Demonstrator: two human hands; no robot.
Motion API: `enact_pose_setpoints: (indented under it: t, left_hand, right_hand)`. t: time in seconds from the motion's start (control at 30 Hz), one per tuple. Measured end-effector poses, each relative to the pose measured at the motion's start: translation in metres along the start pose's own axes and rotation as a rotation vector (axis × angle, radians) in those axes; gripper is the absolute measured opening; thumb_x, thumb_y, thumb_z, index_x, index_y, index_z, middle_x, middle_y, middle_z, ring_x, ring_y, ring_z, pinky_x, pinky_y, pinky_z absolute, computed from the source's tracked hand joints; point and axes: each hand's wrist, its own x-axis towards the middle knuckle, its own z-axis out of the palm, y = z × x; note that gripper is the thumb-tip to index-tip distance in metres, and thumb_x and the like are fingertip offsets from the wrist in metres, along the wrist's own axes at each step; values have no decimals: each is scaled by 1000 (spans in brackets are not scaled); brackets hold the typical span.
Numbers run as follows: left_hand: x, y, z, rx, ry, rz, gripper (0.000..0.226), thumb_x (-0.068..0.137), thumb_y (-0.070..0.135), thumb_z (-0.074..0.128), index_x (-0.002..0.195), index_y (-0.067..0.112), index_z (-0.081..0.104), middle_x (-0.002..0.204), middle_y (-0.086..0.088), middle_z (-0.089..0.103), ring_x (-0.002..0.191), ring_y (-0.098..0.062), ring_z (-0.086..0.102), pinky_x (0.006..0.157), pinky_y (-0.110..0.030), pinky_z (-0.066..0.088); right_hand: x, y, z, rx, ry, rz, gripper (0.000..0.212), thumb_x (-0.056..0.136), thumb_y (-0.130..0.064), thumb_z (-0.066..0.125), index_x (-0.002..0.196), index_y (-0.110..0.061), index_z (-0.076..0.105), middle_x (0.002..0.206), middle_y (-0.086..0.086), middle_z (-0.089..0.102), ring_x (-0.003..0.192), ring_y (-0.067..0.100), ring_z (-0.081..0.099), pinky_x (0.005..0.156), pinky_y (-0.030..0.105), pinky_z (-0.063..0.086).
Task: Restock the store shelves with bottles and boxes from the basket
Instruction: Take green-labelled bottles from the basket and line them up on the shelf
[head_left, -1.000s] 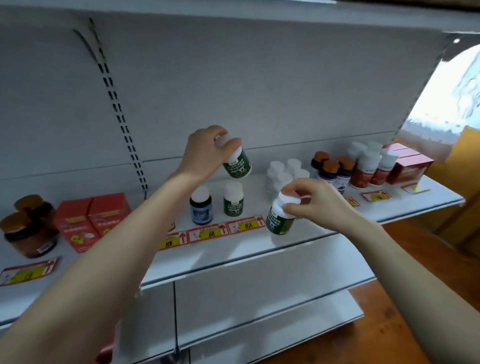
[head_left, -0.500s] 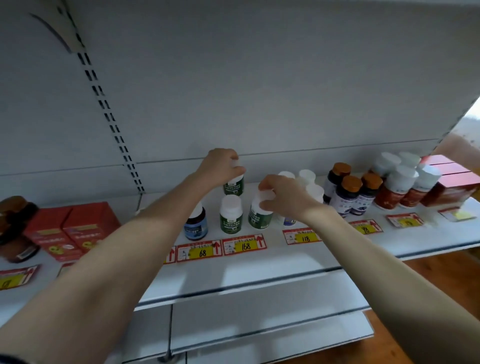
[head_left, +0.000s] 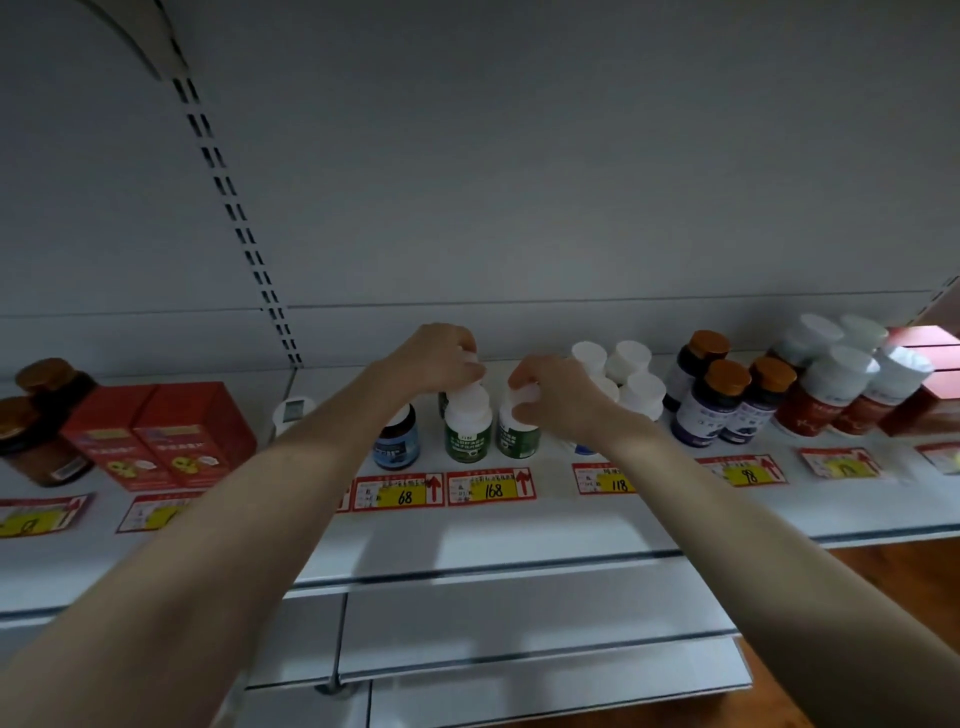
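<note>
Store shelf of white metal (head_left: 519, 530) runs across the view, carrying two red cardboard boxes (head_left: 161, 436) at left and pill bottles grouped by kind behind red-and-yellow price tags (head_left: 491, 488). Both hands reach the middle group: the left hand (head_left: 436, 358) curls over the white cap of a green-labelled plastic bottle (head_left: 470, 359), mostly hidden in the back row, while the right hand (head_left: 561, 395) clamps the cap of a second green-labelled bottle (head_left: 519, 436) in front, just right of a matching free bottle (head_left: 467, 426). Gripping by the caps probably lets each bottle settle upright, label forward, among close neighbours.
</note>
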Motion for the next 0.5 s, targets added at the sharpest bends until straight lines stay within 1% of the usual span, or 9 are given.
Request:
enact_pose_setpoints:
  t: [0.2,0.4,0.5]
  left_hand:
    - [-2,-1,0,-1,-11,1,37,92,25,52,126,8,53,130,-10,53,115,-23,49,82,-21,34]
    - [0,-1,0,-5,-37,12,38,93,24,50,128,9,51,132,-10,51,116,-22,47,81,-20,33]
    - [0,-1,0,-9,-39,6,37,93,24,50,128,9,50,131,-10,51,116,-23,48,82,-22,34]
  right_hand:
    - [3,-4,2,4,-4,-14,34,87,-11,58,120,-7,53,125,9,54,114,23,50,88,25,38]
    - [5,-3,0,-11,-33,-37,36,87,-11,58,122,-7,51,128,9,52,117,22,48,86,20,34]
    - [6,-3,-3,-46,-79,-48,39,87,-6,55,126,-8,48,132,9,49,120,22,45,88,21,34]
